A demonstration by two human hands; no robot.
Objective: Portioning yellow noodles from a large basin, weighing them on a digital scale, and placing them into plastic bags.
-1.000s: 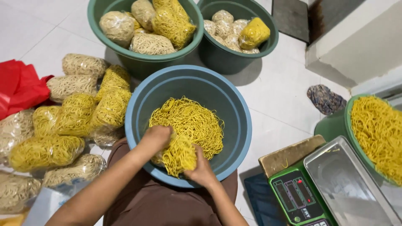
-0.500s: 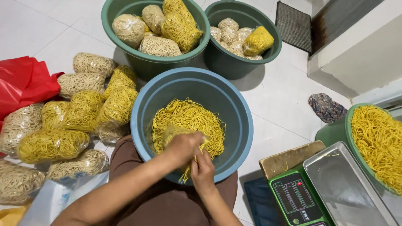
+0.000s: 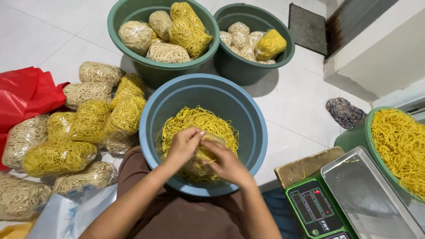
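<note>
Both hands have come up out of the noodle pile since a second ago and met over the near side of the blue basin (image 3: 261, 132), which sits on the white tiled floor (image 3: 44, 35) right in front of the person's lap. Left hand (image 3: 183, 145) and right hand (image 3: 226, 163) are closed together around a wad of yellow noodles (image 3: 204, 152), fingers wrapped over it from both sides. That wad looks like a tight, tangled clump of thin curly strands, bright yellow, with a few loose ends hanging down. It's held just above the rest of the loose noodles (image 3: 195, 121), which fill the bottom of the basin in a fluffy heap.

Going by size for the other stuff: two green tubs, the left tub (image 3: 133, 9) and the right tub (image 3: 290, 53), stand at the far edge of the floor, both stuffed with bagged noodles. A spread of bagged noodle bundles (image 3: 88, 124) covers the floor on the left, some yellow, some pale, next to a red plastic bag (image 3: 26, 95). Another green tub of loose yellow noodles (image 3: 398, 141) sits at the right edge. Near the right corner there's a green scale (image 3: 314, 208) with a steel tray (image 3: 367, 199).
</note>
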